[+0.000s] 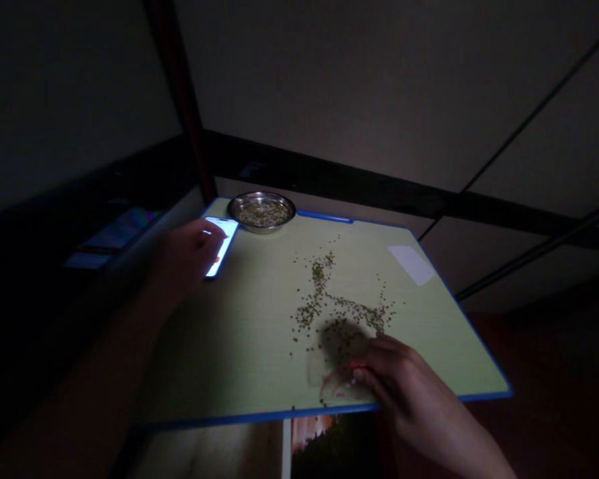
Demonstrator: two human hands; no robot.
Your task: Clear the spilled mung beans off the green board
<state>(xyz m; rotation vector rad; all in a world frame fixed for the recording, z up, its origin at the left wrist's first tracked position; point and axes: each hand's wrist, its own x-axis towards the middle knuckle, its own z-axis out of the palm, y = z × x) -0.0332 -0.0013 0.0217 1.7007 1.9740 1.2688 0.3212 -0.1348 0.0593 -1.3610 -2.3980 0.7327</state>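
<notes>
Left bare hand (192, 245) over lit rectangular phone (222, 256), pale-green rectangular board (259, 319) with blue rim beneath. Right bare hand (402, 376) near board's front edge — clear curved item (337, 384) in grip, outline blurred. Small greenish-brown grains (318, 270) scattered mid-board. Round shiny metal bowl (262, 230) just beyond phone — similar grains inside. White rectangular card (410, 264) at right.

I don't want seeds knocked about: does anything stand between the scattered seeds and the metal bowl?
Nothing visible does: from the seeds to the bowl there is just board. The phone, by the left hand, lies left of that line.
</notes>
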